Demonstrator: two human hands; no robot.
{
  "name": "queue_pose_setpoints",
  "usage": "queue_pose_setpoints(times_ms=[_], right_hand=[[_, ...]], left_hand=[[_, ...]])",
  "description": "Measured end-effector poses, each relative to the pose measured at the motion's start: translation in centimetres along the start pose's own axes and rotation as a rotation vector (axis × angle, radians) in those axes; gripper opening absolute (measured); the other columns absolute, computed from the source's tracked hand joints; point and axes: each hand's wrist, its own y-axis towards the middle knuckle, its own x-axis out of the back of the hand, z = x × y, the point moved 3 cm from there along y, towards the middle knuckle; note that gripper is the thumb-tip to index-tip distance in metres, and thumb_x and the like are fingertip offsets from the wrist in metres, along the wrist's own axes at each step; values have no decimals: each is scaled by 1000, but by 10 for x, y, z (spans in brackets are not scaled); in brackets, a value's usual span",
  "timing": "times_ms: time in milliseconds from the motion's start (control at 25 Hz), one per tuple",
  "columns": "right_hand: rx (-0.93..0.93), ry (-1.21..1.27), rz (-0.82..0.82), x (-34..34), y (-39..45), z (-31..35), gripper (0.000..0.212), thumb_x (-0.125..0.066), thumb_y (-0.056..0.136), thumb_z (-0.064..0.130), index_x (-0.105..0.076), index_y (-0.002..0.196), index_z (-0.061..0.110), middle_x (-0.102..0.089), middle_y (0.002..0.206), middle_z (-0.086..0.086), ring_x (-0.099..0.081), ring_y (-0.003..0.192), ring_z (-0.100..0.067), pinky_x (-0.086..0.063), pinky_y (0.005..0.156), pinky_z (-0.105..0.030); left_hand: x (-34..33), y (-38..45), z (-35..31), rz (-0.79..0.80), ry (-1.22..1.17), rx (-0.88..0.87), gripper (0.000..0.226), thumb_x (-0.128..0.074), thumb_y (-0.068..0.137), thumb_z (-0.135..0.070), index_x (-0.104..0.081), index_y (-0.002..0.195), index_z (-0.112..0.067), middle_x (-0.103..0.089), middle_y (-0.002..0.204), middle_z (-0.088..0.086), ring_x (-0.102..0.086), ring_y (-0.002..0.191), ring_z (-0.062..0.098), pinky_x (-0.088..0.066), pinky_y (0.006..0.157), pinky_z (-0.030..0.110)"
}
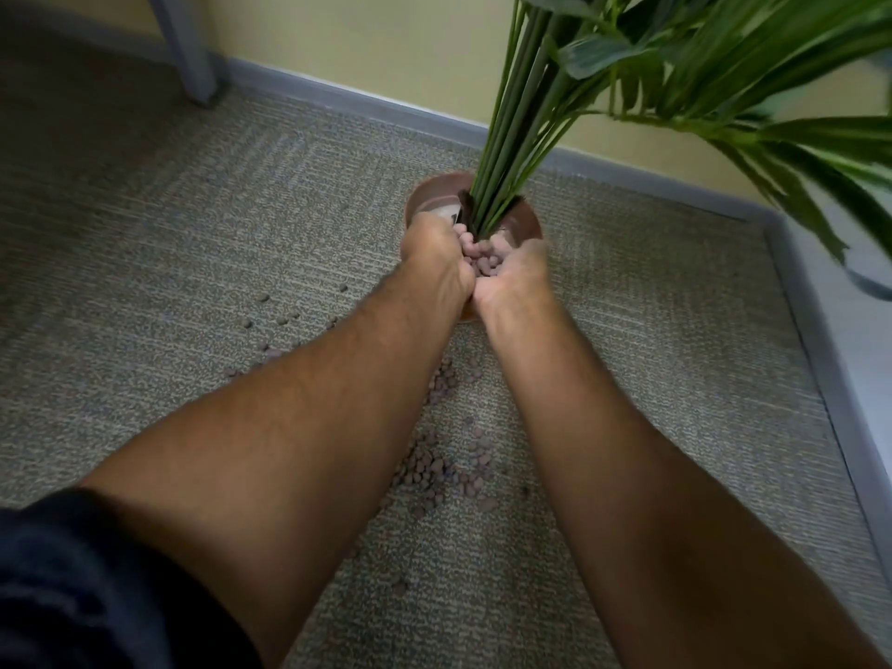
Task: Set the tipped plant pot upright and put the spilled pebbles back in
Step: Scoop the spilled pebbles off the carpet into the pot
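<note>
The brown plant pot [429, 193] stands upright on the carpet near the wall, with green stems [511, 137] rising out of it. My left hand [434, 260] and my right hand [519, 272] are cupped together over the pot's near rim. A heap of pinkish-brown pebbles [482, 260] lies between them. My hands hide the pot's near side. More spilled pebbles [449, 465] lie scattered on the carpet between my forearms, and a few lie further left [263, 298].
A grey skirting board [338, 96] runs along the yellow wall behind the pot and down the right side. A grey furniture leg [186, 45] stands at the back left. Large leaves [748, 89] hang over the upper right.
</note>
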Motion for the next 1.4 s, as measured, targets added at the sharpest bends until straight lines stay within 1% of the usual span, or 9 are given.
queue_pose_setpoints(times_ms=[120,360,480,560,760,1000,1200,1320,1400], right_hand=[[-49,1,-46,1,-2,2,43,-33,108,21,-50,72,3,-59,66,-19,-58,35,-21,-45,32,-19],[-83,40,-32,-7,-6,15,40,-32,108,18,-51,76,1,-53,52,-11,-43,30,-15,-36,30,-14],[-54,58,7,-16,-7,21,49,-29,110,18,-51,71,-3,-52,35,-11,-39,16,-13,-27,25,-11],[-29,-2,28,-20,-6,24,53,-29,110,17,-53,68,-4,-52,33,-11,-41,16,-12,-25,22,-12],[-26,-358,21,-23,1,29,50,-34,106,28,-77,110,1,-77,104,-21,-76,88,-32,-61,62,-39],[-14,-575,51,-10,-2,41,63,-20,109,50,-62,126,6,-68,66,-20,-70,58,-28,-52,58,-41],[63,-693,55,5,-14,42,58,-29,110,44,-42,151,5,-46,154,-19,-49,139,-33,-41,114,-48],[254,-645,-23,22,-26,33,43,-42,109,28,-50,145,6,-65,131,-15,-66,116,-26,-56,96,-36],[405,-729,-47,41,-34,20,32,-48,107,25,-60,131,8,-69,100,-5,-68,90,-17,-57,79,-30]], left_hand=[[-2,7,1,-36,58,-7,40,-25,100,-2,-35,62,-12,-33,57,8,-32,34,17,-35,40,17],[-16,3,-1,41,10,19,55,-25,106,-11,-63,66,-5,-58,52,5,-51,33,18,-40,42,19],[-25,2,-5,47,-61,6,51,-25,110,-17,-70,119,7,-73,116,26,-75,103,38,-62,67,38],[-26,4,-6,33,-105,11,54,-24,110,-20,-66,124,12,-68,125,30,-70,114,42,-61,84,47],[-22,3,-13,20,-70,12,49,-26,109,-16,-66,106,11,-73,106,30,-75,94,44,-61,83,60],[-10,-11,-28,91,12,-16,48,-18,112,-15,-57,93,7,-70,60,21,-70,59,33,-60,54,57],[-4,-30,-42,162,266,-87,47,-26,109,-6,-69,94,7,-73,62,16,-72,52,28,-60,44,46],[4,-39,-46,198,370,-154,45,-29,105,0,-71,89,7,-77,71,17,-77,65,30,-65,73,55],[15,-40,-44,154,556,-283,41,-35,103,-1,-74,88,-4,-76,62,1,-74,57,10,-66,68,37]])
